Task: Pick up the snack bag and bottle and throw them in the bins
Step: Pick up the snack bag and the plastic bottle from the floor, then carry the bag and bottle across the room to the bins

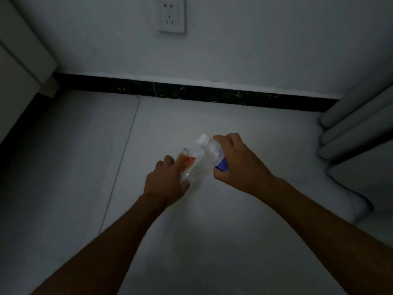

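Note:
A clear plastic bottle (212, 151) with a white cap and a blue label is tilted, cap pointing up-left, in my right hand (238, 160), whose fingers wrap its lower body. Just left of it lies a clear snack bag (191, 160) with an orange-red print, low over the pale floor. My left hand (168, 182) is closed on the bag's near edge. The bottle's neck overlaps the bag's top right corner. No bins are in view.
The pale tiled floor (85, 167) runs to a white wall with a black skirting strip (191, 92) and a wall socket (172, 15). White furniture (19, 67) stands at the left. Grey curtain folds (357, 128) hang at the right.

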`<control>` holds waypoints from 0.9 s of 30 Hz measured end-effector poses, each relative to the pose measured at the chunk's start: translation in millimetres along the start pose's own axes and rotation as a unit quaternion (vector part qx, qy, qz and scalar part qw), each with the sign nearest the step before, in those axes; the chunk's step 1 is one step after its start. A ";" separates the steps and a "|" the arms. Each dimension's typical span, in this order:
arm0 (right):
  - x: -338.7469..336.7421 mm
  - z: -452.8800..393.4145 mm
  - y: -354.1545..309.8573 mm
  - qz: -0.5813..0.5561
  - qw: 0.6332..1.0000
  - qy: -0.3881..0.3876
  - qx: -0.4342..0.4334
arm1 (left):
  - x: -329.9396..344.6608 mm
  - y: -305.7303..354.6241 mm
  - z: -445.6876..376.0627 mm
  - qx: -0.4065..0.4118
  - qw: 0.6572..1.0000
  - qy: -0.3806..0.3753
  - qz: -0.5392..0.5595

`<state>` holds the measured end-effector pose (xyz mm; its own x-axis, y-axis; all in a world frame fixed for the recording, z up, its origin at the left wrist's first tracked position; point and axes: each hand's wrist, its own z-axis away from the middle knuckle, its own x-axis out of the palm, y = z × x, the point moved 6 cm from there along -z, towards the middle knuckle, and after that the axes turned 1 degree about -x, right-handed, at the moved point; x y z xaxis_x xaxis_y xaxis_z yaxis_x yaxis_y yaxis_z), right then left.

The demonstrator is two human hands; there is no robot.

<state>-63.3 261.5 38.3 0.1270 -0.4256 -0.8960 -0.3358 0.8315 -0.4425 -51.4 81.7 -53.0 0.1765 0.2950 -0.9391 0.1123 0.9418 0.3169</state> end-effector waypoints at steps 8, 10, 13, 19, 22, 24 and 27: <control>-84.2 -27.2 -35.0 0.013 0.999 0.041 0.003 | -130.3 4.5 -7.9 0.010 0.996 0.079 -0.040; -116.3 -33.8 -54.2 0.016 0.999 0.051 -0.004 | -169.9 8.5 -4.2 0.004 0.995 0.089 -0.045; -168.2 -39.6 -87.7 0.011 0.998 0.061 -0.009 | -232.3 19.1 6.1 0.006 0.994 0.104 -0.042; -305.3 -46.0 -173.4 0.007 0.998 0.060 -0.014 | -391.3 59.4 29.6 0.019 0.991 0.130 -0.032; -388.4 -46.3 -217.6 0.010 0.997 0.075 -0.016 | -485.5 86.3 40.5 0.025 0.986 0.154 -0.051; -442.2 -45.5 -244.2 0.012 0.996 0.090 -0.018 | -546.1 103.0 47.6 0.028 0.983 0.173 -0.053; -527.8 -45.7 -286.5 0.023 0.994 0.109 -0.022 | -644.2 130.8 59.2 0.030 0.979 0.195 -0.056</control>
<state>-76.8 231.6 639.6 -0.0932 -0.4595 -0.8833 -0.3771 0.8373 -0.3958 -92.4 5.4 601.3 -0.2258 0.2399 -0.9442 0.1691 0.9641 0.2045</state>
